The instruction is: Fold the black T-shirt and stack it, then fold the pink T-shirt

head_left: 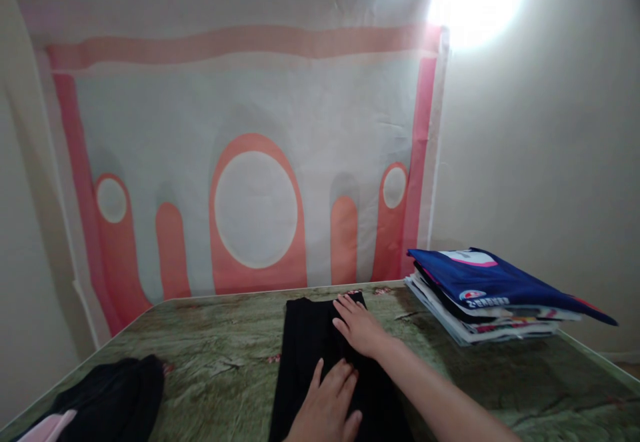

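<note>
While both palms face down on the black cloth (300, 362), neither hand has a visible pinch on it: the right hand (361, 327) rests open near its far edge, fingers extended, and the left hand (327, 402) lies nearer the wearer, fingers apart and loosely bent. Whether the left fingertips catch any fabric, I cannot tell.

As for progress, the cloth is laid lengthwise on the table (215, 335), its far edge reaching close to the table's back edge and its left side fairly straight, so the flattening looks well along. Its near end runs out of view, and the dark fabric hides whether it is already doubled over, so what remains there cannot be judged.

Left of the cloth, well apart, sits a dark bundle (110, 395) with a pink piece (53, 425) at its near side. Right of the cloth stands a stack (465, 332) of flat things topped by a blue printed piece (500, 282); whether that is a bag holding anything is unclear. Beyond the cloth hangs a patterned sheet (150, 115).
</note>
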{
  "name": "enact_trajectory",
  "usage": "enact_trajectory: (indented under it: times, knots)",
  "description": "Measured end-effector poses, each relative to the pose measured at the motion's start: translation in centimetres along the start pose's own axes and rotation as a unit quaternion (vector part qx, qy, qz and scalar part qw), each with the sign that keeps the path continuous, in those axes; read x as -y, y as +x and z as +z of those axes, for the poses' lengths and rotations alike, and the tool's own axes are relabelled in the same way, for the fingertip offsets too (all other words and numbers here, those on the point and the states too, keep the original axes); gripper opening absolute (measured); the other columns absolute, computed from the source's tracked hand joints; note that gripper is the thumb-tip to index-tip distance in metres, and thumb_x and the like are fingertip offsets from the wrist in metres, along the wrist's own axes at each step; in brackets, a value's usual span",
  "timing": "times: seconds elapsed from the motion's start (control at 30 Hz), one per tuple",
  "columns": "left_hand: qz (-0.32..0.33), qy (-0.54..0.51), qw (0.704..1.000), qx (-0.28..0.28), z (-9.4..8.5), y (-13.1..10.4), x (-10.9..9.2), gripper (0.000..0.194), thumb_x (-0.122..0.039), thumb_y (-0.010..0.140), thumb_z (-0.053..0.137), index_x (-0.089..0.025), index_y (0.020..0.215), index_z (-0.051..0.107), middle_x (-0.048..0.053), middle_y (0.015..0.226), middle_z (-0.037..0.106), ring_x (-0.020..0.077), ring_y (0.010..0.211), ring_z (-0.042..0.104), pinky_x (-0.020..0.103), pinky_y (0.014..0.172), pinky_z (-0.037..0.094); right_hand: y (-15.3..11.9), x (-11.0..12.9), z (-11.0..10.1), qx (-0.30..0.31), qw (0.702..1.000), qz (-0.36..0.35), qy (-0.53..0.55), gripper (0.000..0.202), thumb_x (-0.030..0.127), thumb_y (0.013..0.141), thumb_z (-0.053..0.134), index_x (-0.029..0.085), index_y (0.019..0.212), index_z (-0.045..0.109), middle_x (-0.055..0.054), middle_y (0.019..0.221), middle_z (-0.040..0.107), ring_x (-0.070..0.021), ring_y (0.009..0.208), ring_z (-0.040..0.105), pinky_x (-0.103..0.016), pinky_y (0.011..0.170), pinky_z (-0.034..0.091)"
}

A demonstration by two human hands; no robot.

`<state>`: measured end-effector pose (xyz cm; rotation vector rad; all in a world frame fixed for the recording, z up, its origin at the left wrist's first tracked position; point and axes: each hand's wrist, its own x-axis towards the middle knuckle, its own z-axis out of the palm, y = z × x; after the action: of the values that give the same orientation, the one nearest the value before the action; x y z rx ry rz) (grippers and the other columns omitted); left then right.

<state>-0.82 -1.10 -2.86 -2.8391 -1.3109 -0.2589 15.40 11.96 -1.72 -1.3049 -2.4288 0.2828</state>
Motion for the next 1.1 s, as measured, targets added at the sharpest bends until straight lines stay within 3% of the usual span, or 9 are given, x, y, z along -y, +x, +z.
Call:
enact_trajectory:
  times: [0.17,0.3,0.43,0.53,0.67,1.1]
  knots:
    - [-0.026,-0.041,0.998,0.035,-1.4,-0.1,-0.8,0.06,-0.033,0.089,0.048,-0.021,0.146,0.031,0.008,0.15,0.034,0.0265,0.139,0.027,0.055,0.114,0.017,0.1,-0.4,2.0,0.029,0.999,0.002,-0.023,0.06,0.052,0.096,0.019,0.022,0.147,0.03,-0.005,0.154,0.023,-0.0233,0.143,0.011,-0.047,0.114,0.007]
    - [-0.039,-0.059,0.996,0.06,-2.0,0.0,-1.1,0.06,-0.037,0.091,0.045,-0.018,0.146,0.031,0.01,0.151,0.031,0.0277,0.141,0.022,0.058,0.113,0.014,0.5,-0.3,1.7,0.054,0.998,0.01,-0.012,0.061,0.054,0.095,0.019,0.023,0.148,0.027,-0.005,0.155,0.019,-0.0228,0.144,0.01,-0.048,0.114,0.009]
    - [-0.034,-0.057,0.996,0.063,-1.8,0.0,-1.1,0.061,-0.04,0.092,0.044,-0.018,0.147,0.028,0.009,0.153,0.027,0.0284,0.141,0.019,0.059,0.113,0.013,1.3,0.7,1.5,0.036,0.998,-0.047,-0.004,0.06,0.055,0.095,0.019,0.028,0.148,0.023,-0.001,0.156,0.014,-0.021,0.144,0.006,-0.048,0.114,0.006]
    - [-0.032,-0.055,0.996,0.064,-2.0,-0.1,-1.3,0.062,-0.042,0.093,0.042,-0.019,0.148,0.025,0.008,0.154,0.023,0.0274,0.142,0.017,0.057,0.114,0.012,1.6,1.1,1.8,0.08,0.994,-0.068,-0.008,0.059,0.057,0.094,0.022,0.031,0.148,0.024,-0.001,0.156,0.018,-0.0219,0.144,0.008,-0.05,0.113,0.001]
    - [-0.036,-0.05,0.997,0.055,-2.4,-0.3,-1.8,0.058,-0.042,0.096,0.036,-0.02,0.149,0.023,0.008,0.154,0.024,0.0251,0.143,0.015,0.054,0.115,0.011,1.9,1.0,1.7,0.117,0.991,-0.058,-0.01,0.061,0.057,0.094,0.022,0.03,0.149,0.022,-0.001,0.156,0.016,-0.0226,0.144,0.007,-0.052,0.113,0.001]
    - [-0.032,-0.036,0.998,0.033,-2.2,-0.6,-2.1,0.057,-0.043,0.098,0.031,-0.02,0.149,0.022,0.008,0.154,0.026,0.0228,0.143,0.015,0.05,0.116,0.008,3.8,0.4,2.3,0.1,0.994,0.017,-0.042,0.061,0.056,0.095,0.016,0.027,0.148,0.026,-0.004,0.156,0.019,-0.0252,0.143,0.008,-0.056,0.111,0.002]
